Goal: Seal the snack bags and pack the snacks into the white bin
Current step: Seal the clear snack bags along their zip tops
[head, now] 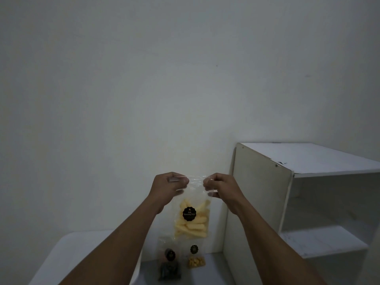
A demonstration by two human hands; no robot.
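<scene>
A clear snack bag [192,217] of pale yellow sticks with a round black label hangs upright in the air before the wall. My left hand [167,187] pinches its top left corner and my right hand [220,187] pinches its top right corner. Below, on the grey surface, lie two more clear bags: one with dark snacks [169,262] and one with small yellow pieces [195,259]. A white bin [86,249] shows at the lower left, partly behind my left forearm.
A white open shelf unit [304,198] stands at the right, its side panel close to the held bag. A plain white wall fills the background.
</scene>
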